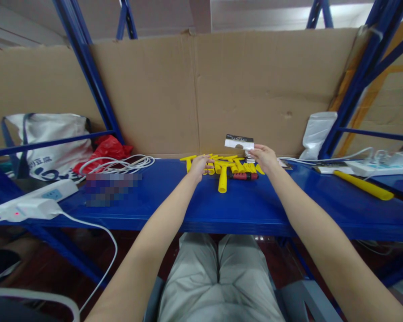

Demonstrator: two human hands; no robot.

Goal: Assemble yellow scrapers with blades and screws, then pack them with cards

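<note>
My right hand (pixel 264 157) pinches a black-and-white printed card (pixel 239 142) by its right end, raised above the table. Below that card, near my right fingers, is a small stack of similar cards (pixel 249 157). My left hand (pixel 200 167) is over the left part of a row of yellow T-shaped plastic handles (pixel 234 158); its fingers look apart, and contact with a handle is hard to make out. One yellow T-shaped handle (pixel 223 178) lies in front of the row, stem toward me. Beside it lies a red-and-black hand tool (pixel 245 176).
On the blue table (pixel 174 203), a white power strip (pixel 36 201), coiled white cable (pixel 121 164) and red plastic bag (pixel 104 152) are left. At right lie a yellow tube (pixel 362 184) and another power strip (pixel 379 168). Cardboard (pixel 147 98) and blue posts (pixel 359 85) stand behind.
</note>
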